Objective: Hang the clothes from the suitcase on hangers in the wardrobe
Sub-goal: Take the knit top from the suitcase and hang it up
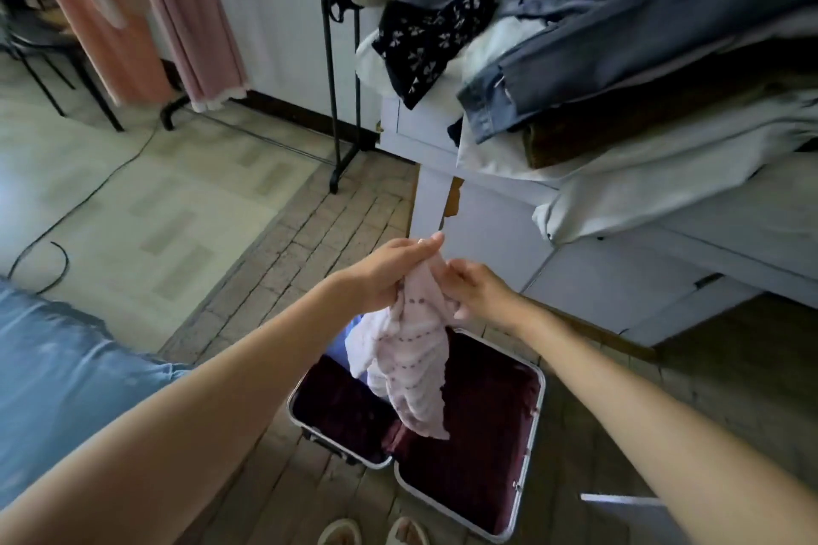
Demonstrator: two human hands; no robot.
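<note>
— Hands first: what are they doing?

— Both are up in the middle of the frame, meeting over the open suitcase. My left hand [389,274] has its fingers curled round the top of a thin, pale pink garment with rows of small dark dots [407,363], and my right hand [476,290] pinches the same bunched edge just beside it. So both are closed on the cloth, neither one free.

— Why hold it that way?

— I judge I am hunting for the neckline or shoulders. With the top gathered between two hands I can spread it and find where a hanger would go. It hangs free, so its own weight pulls the creases down.

— How does it look?

— Light, soft, crumpled. It drapes in loose folds from my fingers down in front of the dark maroon, silver-rimmed suitcase [526,478], which lies open on the brick floor at the lower centre. Its shape is not readable yet; I cannot tell top from sleeve.

— And the rest?

— A black metal clothes rail [329,58] stands in the upper middle, with pink garments already hanging [177,13] at the upper left. A heap of grey, white and black patterned clothes [575,35] sits on the pale cabinet at the upper right. I see no hanger near my hands, so fetching one comes next, I think.
</note>
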